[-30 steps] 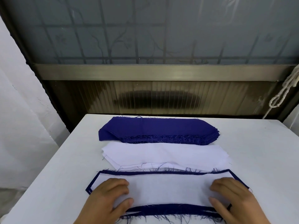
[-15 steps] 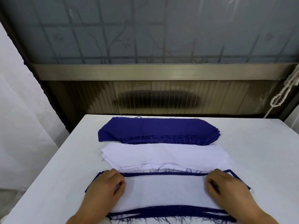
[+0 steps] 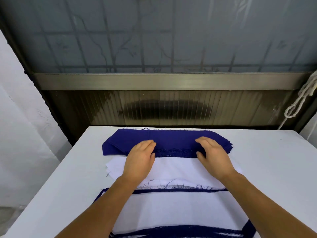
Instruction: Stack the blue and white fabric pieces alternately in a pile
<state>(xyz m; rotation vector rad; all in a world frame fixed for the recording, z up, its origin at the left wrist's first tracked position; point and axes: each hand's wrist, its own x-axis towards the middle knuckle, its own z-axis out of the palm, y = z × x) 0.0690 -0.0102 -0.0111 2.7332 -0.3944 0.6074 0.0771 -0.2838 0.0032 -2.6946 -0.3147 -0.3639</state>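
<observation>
Now both hands (image 3: pixel 139 158) (image 3: pixel 213 154) touch blue stack (image 3: pixel 173 139).

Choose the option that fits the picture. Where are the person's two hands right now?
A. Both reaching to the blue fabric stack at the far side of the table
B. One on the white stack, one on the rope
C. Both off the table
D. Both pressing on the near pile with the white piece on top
A: the left hand and right hand both lie at the near edge of the blue fabric stack, beyond the white fabric stack.
</observation>
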